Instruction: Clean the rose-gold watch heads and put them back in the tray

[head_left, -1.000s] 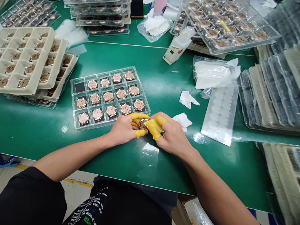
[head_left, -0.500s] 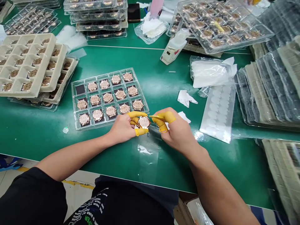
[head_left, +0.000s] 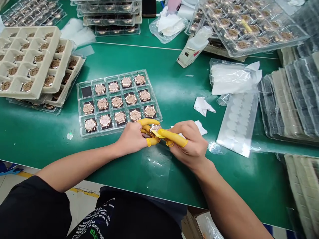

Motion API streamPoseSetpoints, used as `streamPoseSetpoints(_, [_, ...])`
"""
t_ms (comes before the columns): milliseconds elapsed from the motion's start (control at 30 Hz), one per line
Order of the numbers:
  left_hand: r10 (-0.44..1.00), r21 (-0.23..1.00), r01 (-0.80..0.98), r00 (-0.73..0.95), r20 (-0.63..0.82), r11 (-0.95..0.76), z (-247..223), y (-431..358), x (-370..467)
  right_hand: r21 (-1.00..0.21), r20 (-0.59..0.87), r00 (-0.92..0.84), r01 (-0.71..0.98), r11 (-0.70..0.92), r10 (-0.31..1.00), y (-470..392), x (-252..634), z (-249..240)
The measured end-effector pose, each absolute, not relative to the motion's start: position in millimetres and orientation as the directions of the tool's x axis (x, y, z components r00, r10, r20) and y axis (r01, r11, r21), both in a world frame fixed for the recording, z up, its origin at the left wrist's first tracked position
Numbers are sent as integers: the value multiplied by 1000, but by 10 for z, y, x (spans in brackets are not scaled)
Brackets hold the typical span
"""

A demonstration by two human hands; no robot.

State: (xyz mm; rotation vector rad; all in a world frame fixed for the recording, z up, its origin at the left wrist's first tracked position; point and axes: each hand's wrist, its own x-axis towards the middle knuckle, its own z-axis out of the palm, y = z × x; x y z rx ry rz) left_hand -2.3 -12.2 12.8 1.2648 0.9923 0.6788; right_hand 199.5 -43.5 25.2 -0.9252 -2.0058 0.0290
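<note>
Holding a rose-gold watch case (head_left: 155,127) back-up between the yellow finger cots (head_left: 150,121) of the left hand (head_left: 131,137), near a corner of the clear compartment tray (head_left: 80,116), likely to steady it. With the right hand (head_left: 190,144), pinching a thin yellow strip (head_left: 158,134) at the case back, perhaps touching.

Green-topped workbench (head_left: 159,73) with watch-case trays and wiping supplies.
Near its middle lies a clear compartmented tray (head_left: 113,128) of watch cases; to the left sits an uneven stack of beige trays (head_left: 20,94). Farther back are a white bottle (head_left: 190,51) and a plastic bag (head_left: 171,25) with white sheets. On the right, a strip of white discs (head_left: 238,122) lies by nested trays (head_left: 281,106), a crumpled white cloth (head_left: 203,106) to its left. Clear film (head_left: 154,169) lies near the front edge.
</note>
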Motion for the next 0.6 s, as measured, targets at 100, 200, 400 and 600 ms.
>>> streamPoseSetpoints(100, [863,972,104,447,-234,209,140,-116,-19,-405,684,-273,630,663,677,-444,2044,274])
streamPoseSetpoints(200, [871,974,106,438,-224,198,143,-117,-15,-410,640,-306,639,650,705,-440,2085,283])
streamPoseSetpoints(400, [858,977,122,468,-210,172,124,-118,-22,-380,637,-321,660,648,701,-409,2000,246])
streamPoseSetpoints(600, [846,980,154,499,-188,127,144,-107,-34,-356,685,-243,711,607,687,-382,1878,190])
